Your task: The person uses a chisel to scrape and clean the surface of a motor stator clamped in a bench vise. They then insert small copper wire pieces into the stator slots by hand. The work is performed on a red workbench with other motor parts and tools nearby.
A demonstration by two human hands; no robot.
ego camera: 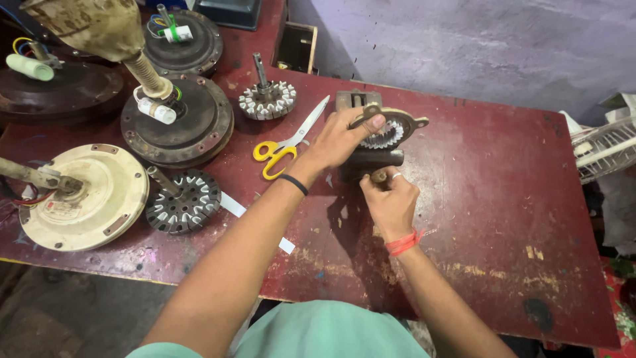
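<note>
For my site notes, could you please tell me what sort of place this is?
Probably a small fan repair workshop. Opened fan motors and bare stators lie on a worn red table, and the left hand steadies a stator in a vise while the right hand works its handle.

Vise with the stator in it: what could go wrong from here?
1. The left hand has fingers over the stator at the vise top; as the right hand turns the handle, a fingertip might get pinched.
2. The stator's toothed ring looks thin; overtightening could bend it.
3. The scissors lie just beside the left wrist; a backward elbow move might knock them.
</note>
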